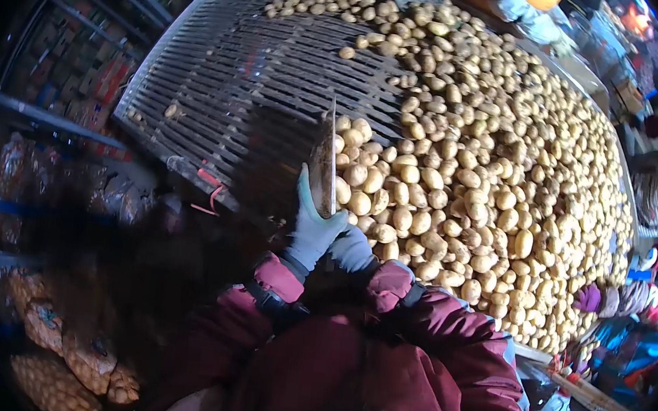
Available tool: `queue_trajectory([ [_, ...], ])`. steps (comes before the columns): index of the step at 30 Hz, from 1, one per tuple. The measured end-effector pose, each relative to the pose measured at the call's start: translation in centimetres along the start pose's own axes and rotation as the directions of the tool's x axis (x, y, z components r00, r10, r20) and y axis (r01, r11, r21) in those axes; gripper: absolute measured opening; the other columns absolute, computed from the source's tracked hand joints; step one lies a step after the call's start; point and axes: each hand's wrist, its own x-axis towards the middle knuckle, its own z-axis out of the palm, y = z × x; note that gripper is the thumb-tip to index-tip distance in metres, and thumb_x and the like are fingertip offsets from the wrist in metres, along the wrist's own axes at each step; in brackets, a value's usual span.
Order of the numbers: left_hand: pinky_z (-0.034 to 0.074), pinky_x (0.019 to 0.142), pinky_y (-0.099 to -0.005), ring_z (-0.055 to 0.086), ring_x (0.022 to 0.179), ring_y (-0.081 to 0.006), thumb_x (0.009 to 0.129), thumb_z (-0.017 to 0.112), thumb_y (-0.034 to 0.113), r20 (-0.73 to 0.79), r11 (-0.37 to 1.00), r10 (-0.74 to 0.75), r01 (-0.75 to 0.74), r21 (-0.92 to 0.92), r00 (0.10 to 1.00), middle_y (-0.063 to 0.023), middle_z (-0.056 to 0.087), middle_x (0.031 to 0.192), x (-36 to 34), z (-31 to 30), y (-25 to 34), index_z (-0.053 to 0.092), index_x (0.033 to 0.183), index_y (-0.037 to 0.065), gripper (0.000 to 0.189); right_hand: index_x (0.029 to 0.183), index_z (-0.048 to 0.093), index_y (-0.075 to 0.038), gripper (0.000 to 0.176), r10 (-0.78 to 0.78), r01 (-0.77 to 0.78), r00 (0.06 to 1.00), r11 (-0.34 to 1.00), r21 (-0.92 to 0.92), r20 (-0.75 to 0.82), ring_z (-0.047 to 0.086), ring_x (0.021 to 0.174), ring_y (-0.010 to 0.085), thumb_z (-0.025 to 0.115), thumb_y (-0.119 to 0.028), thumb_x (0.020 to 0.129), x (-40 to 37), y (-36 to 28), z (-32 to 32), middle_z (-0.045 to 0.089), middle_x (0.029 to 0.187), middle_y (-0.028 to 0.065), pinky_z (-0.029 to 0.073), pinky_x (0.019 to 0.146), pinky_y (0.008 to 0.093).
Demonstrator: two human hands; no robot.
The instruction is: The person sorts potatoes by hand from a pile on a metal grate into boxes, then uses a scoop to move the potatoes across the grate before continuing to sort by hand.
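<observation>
A flat, thin board [323,165] stands on edge over the slats, with potatoes [359,202] heaped against its right side. My left hand [313,224], in a pale grey-green glove, is closed around the board's near end, the thumb pointing up along its left face. My right hand [352,249], gloved too, is at the board's lower end, close against my left hand. Its fingers are partly hidden, but it appears closed on the same board. The board's far face and lower edge are largely out of sight.
A slatted metal grate [280,58] carries a large potato pile [504,199] on the right, with scattered potatoes near the far edge. Filled net sacks [55,381] stand at lower left. A red-handled item [209,177] lies by the grate's edge. Other people [620,305] are along the right.
</observation>
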Motion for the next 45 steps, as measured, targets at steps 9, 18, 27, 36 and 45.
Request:
queue_trajectory([
  [9, 0.026, 0.121, -0.0408, 0.027, 0.149, -0.0324, 0.073, 0.073, 0.003, 0.151, 0.979, 0.088, -0.057, -0.197, 0.985, -0.0235, 0.025, 0.160, -1.1, 11.0, 5.3, 0.006, 0.161, 0.002, 0.110, 0.105, 0.070, -0.001, 0.022, -0.636, 0.333, 0.762, 0.548, -0.767, -0.123, 0.067, 0.065, 0.0125, 0.069, -0.018, 0.092, -9.7, -18.1, -7.8, 0.073, 0.084, 0.0076, 0.053, 0.057, 0.0300],
  [18, 0.042, 0.111, -0.0447, 0.047, 0.135, -0.0402, 0.071, 0.077, 0.015, 0.192, 0.889, 0.423, -0.447, 0.103, 0.886, -0.0265, 0.037, 0.153, -2.3, 22.4, 8.4, 0.004, 0.161, 0.007, 0.116, 0.100, 0.071, 0.001, 0.014, -0.394, 0.174, 0.834, 0.852, -0.494, -0.386, 0.066, 0.085, 0.0155, 0.064, -0.007, 0.091, -17.2, -23.8, -15.7, 0.075, 0.094, 0.0090, 0.053, 0.076, 0.0320],
  [27, 0.048, 0.101, -0.0519, 0.059, 0.116, -0.0466, 0.069, 0.080, 0.027, 0.500, 0.971, 0.128, -0.211, 0.114, 0.856, -0.0338, 0.055, 0.129, -5.1, 28.6, 19.5, 0.008, 0.161, 0.012, 0.118, 0.104, 0.068, 0.004, 0.030, -0.193, 0.108, 0.680, 0.981, -0.164, -0.708, 0.069, 0.084, 0.0277, 0.067, -0.010, 0.078, -24.3, -25.3, -22.7, 0.071, 0.091, 0.0185, 0.056, 0.077, 0.0374],
  [36, 0.034, 0.114, -0.0560, 0.035, 0.137, -0.0543, 0.063, 0.085, 0.034, 0.442, 0.898, 0.276, -0.393, 0.198, 0.854, -0.0393, 0.023, 0.153, -6.2, 35.4, 22.6, 0.008, 0.161, 0.014, 0.127, 0.108, 0.065, 0.004, 0.023, -0.321, 0.121, 0.599, 0.942, -0.314, -0.734, 0.066, 0.070, 0.0191, 0.062, -0.010, 0.090, -28.3, -29.6, -28.2, 0.070, 0.084, 0.0104, 0.054, 0.060, 0.0334],
  [45, 0.035, 0.117, -0.0445, 0.039, 0.141, -0.0433, 0.085, 0.076, 0.037, 0.435, 0.843, 0.507, -0.534, -0.068, 0.744, -0.0259, 0.036, 0.155, -5.6, 30.8, 16.7, 0.042, 0.151, 0.009, 0.079, 0.107, 0.063, -0.002, 0.017, -0.124, 0.328, 0.574, 0.940, 0.089, -0.809, 0.055, 0.046, 0.0109, 0.061, -0.007, 0.091, -33.7, -35.0, -30.1, 0.064, 0.067, 0.0039, 0.043, 0.043, 0.0238],
])
